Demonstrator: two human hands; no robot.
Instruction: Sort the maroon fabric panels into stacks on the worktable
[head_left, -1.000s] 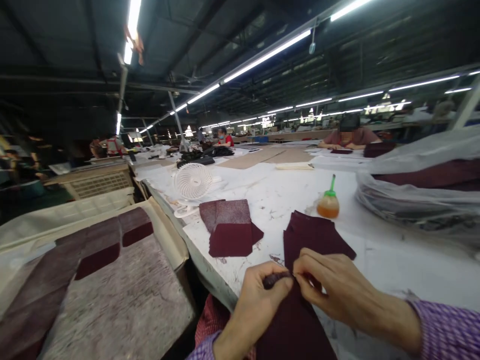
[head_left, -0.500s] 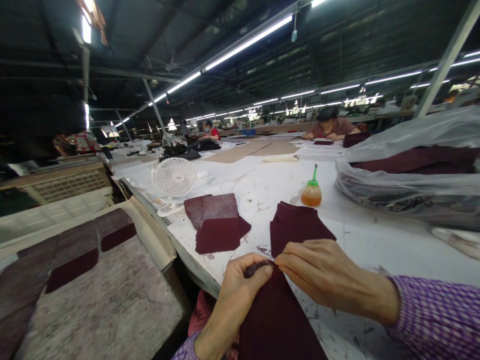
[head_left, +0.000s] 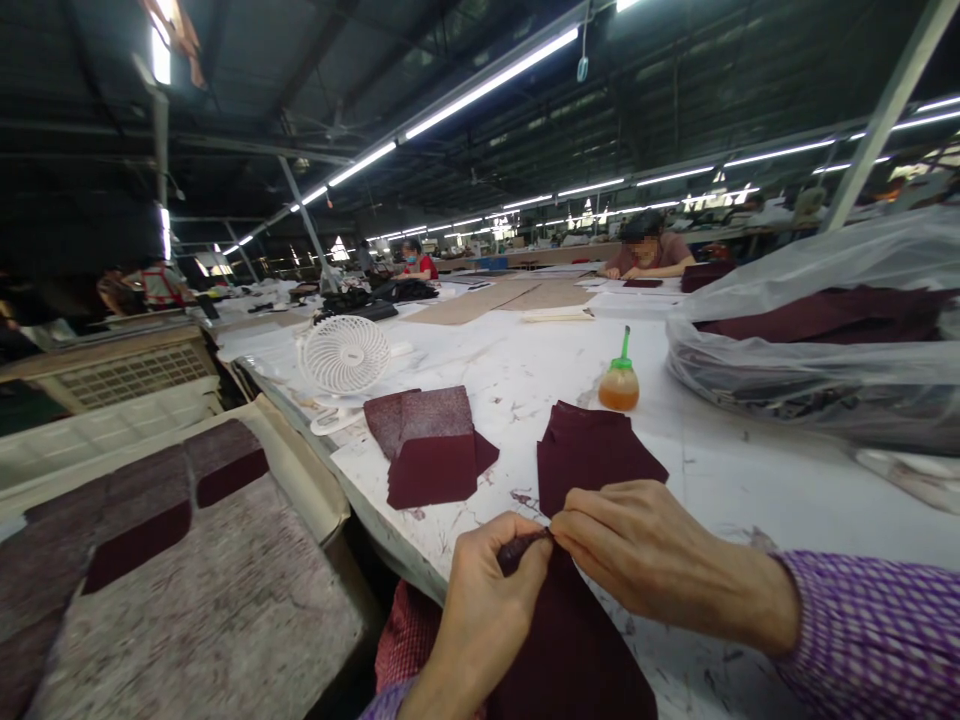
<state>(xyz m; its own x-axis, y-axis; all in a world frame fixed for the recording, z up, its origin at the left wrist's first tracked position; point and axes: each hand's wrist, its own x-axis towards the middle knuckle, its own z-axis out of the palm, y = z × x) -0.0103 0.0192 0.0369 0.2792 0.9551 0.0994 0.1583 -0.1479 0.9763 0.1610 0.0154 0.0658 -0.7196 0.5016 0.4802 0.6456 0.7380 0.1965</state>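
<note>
Currently, panel [head_left: 581, 650]: lower centre, long axis running down to the bottom edge
Left hand [head_left: 487, 595]: pinching its top end
Right hand [head_left: 645, 560]: pinched narrow there too, equally near

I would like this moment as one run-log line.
left hand: pinching maroon piece | right hand: at its edge, pinch unclear | beyond right hand: maroon stack, green-topped bottle | left: white fan
</note>
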